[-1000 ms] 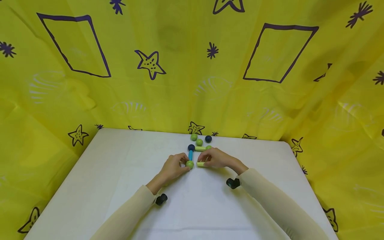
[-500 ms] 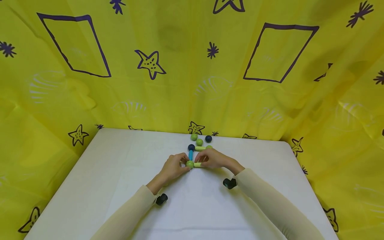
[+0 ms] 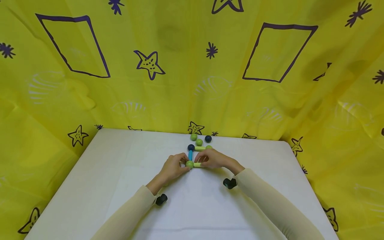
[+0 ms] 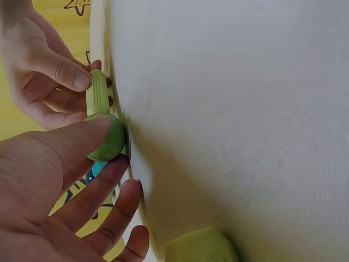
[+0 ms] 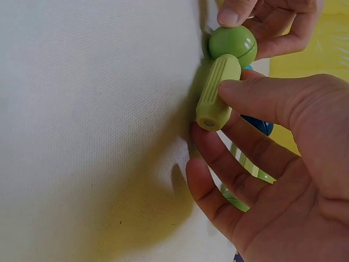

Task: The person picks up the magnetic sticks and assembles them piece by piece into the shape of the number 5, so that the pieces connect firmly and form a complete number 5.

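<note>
Near the table's back, my left hand (image 3: 174, 168) pinches a green ball (image 3: 189, 164) between thumb and fingers. My right hand (image 3: 213, 158) pinches a pale yellow-green ribbed rod (image 5: 218, 93), whose far end meets that ball. A small metal disc shows in the rod's free end in the right wrist view. From the green ball a blue rod (image 3: 190, 155) runs back to a dark blue ball (image 3: 191, 147). Another yellow-green rod (image 3: 200, 148) leads right from the dark ball to a second green ball (image 3: 209, 147), partly behind my right hand.
Behind the joined pieces lie two loose green balls (image 3: 193, 137) and a loose dark blue ball (image 3: 208, 138), close to the white table's (image 3: 192, 213) back edge. A yellow patterned curtain (image 3: 186, 83) hangs around the table. A blurred green shape (image 4: 202, 246) shows low in the left wrist view.
My right hand has moved left with the yellow-green rod, closing the gap to the green ball. My left hand has stayed on the ball. Little differs over the last half second.
</note>
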Tool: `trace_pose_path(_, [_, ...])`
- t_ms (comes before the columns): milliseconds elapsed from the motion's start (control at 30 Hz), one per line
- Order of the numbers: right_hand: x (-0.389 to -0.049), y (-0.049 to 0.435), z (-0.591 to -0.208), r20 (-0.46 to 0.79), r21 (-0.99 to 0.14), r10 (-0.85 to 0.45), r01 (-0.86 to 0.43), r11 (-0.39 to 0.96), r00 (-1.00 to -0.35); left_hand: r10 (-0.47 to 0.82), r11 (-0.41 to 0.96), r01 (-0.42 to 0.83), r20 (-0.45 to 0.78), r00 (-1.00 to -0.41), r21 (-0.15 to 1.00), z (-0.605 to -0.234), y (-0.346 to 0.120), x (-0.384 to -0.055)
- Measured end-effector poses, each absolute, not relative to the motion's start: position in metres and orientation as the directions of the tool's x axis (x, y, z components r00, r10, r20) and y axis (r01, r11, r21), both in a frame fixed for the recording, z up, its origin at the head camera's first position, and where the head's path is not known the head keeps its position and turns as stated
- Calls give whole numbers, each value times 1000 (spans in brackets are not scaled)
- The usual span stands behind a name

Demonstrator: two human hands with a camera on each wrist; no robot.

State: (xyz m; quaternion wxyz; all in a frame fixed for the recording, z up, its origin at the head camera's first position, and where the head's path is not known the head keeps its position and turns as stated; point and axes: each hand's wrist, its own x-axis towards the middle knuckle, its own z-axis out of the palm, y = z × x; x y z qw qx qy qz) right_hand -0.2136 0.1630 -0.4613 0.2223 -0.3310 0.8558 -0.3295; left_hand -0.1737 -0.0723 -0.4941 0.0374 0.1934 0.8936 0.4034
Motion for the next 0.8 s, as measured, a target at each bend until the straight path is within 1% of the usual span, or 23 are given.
trace_pose_path(200, [-212, 166, -456, -181, -701, -707, -414, 581, -684, 383, 609, 319, 84, -920, 726, -492, -72, -173])
trace_pose_path(400, [-211, 178, -442, -185, -683, -711, -431, 590, -679, 378, 618, 305, 66, -924, 725, -491, -72, -172])
trace_pose_path(600, [-212, 195, -427, -134, -648, -725, -494, 580, -676, 378, 621, 311, 72, -923, 720, -492, -71, -172])
trace_pose_path(800, [-214, 208, -417, -65, -650, -718, -516, 557, -693, 378, 619, 311, 73, -923, 721, -493, -71, -172])
